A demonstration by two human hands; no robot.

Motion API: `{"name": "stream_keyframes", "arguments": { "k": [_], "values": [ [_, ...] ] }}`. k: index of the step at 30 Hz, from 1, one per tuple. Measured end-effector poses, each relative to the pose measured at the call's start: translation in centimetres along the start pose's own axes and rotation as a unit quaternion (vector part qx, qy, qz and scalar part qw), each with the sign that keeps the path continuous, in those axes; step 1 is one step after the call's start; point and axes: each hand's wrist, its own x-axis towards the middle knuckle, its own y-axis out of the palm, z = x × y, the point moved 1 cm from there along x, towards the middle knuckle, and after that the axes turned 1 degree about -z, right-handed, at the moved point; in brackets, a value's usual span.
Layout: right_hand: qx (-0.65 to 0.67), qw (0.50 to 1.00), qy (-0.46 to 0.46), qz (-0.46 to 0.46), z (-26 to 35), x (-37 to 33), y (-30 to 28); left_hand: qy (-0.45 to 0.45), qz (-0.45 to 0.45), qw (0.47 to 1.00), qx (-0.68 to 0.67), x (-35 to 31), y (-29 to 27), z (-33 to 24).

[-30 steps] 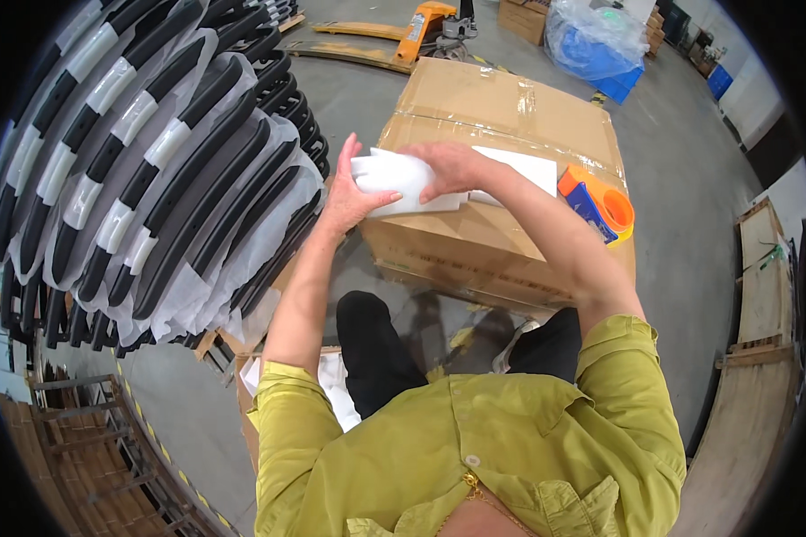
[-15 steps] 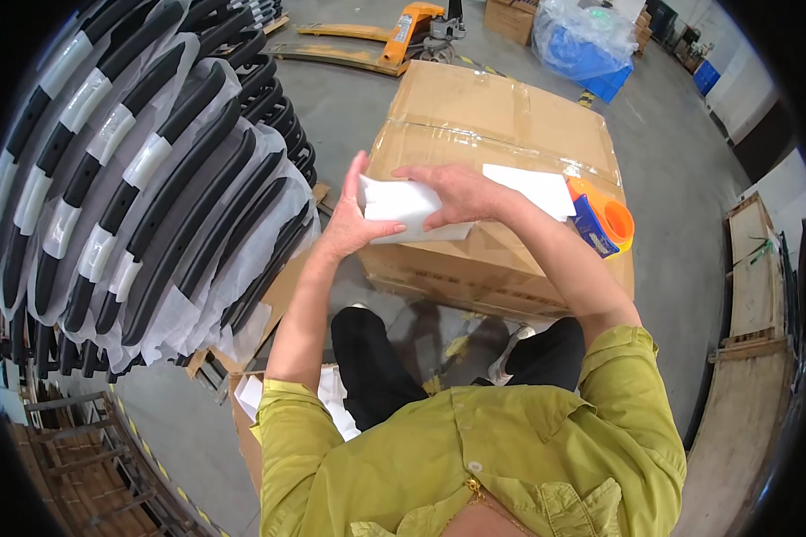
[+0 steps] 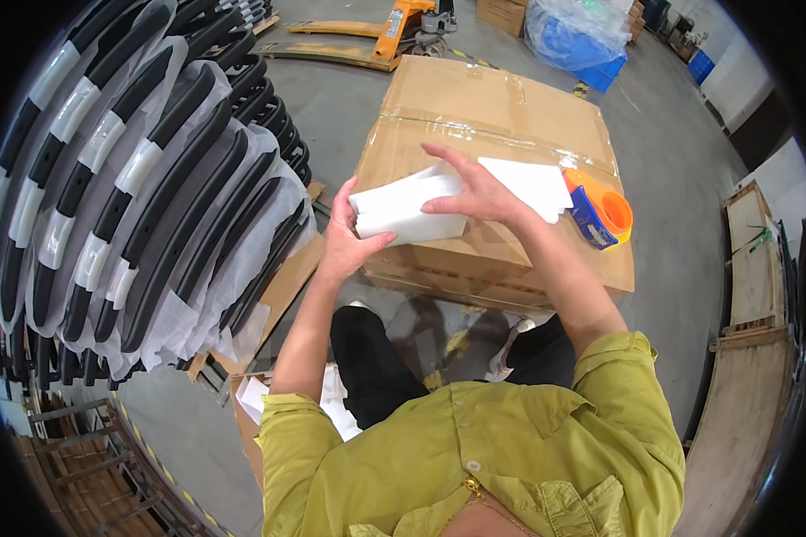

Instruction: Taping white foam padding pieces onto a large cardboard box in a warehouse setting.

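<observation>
A bundle of thin white sheets [image 3: 412, 212], curved over with layers showing at its edge, is held above the near part of a large taped cardboard box [image 3: 501, 103]. My left hand [image 3: 342, 231] grips its left end, thumb along the near side and fingers up behind. At the right end, my right hand [image 3: 479, 188] presses its thumb on the bundle while the forefinger stands raised off it. Whether the sheets are paper or foam I cannot make out. Flat on the box to the right lies a stack of similar white sheets [image 3: 527, 185]. Beside it sits an orange and blue tape dispenser [image 3: 598, 213].
Black curved bars [image 3: 175, 170] with white wrapping are stacked at the left. Behind stands an orange pallet jack [image 3: 394, 36], with a blue crate [image 3: 573, 54] under clear plastic farther right. An open carton [image 3: 244, 421] with white sheets is by my left side.
The bundle has opened out wider and looser between my hands. My right hand's forefinger has lifted and spread away from it. My left hand has come slightly lower.
</observation>
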Motion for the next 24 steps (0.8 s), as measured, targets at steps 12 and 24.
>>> {"name": "stream_keyframes", "arguments": {
  "k": [12, 24],
  "values": [
    [0.365, 0.929, 0.032, -0.049, 2.8, -3.9, -3.4, 0.071, -0.023, 0.997, 0.015, -5.7, -0.2, -3.8],
    [0.336, 0.938, 0.044, 0.076, 7.7, -9.1, -4.3, 0.030, 0.021, 0.980, -0.196, -10.6, 3.3, -7.3]
  ]
}}
